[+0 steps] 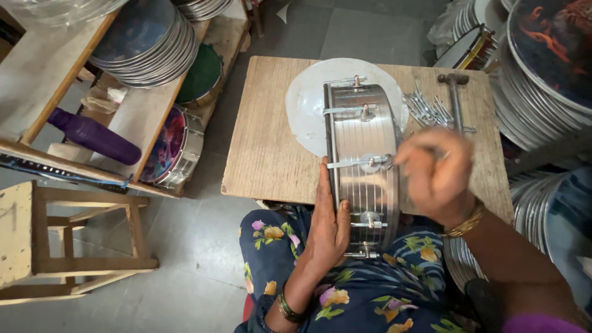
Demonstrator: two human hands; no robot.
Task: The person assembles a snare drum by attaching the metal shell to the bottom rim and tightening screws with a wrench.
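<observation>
A shiny metal drum shell (364, 142) stands on its edge on a small wooden table (265, 148), with hooks and tension bolts along its ribbed side. My left hand (327, 225) presses flat against the drum's left rim near the table's front edge. Blurred with motion, my right hand (435, 176) is at the right side of the shell, fingers closed near a bolt and washer (373, 162); what it holds is unclear. A round white drum skin (305, 102) lies under the shell. Loose metal hooks (425, 110) and a hammer (455, 98) rest at the table's back right.
Stacks of metal-rimmed drum frames fill a wooden shelf (142, 117) on the left and pile up at the right (542, 80). A purple bottle (95, 137) lies on the shelf. A wooden stool (68, 246) stands at the lower left on grey floor.
</observation>
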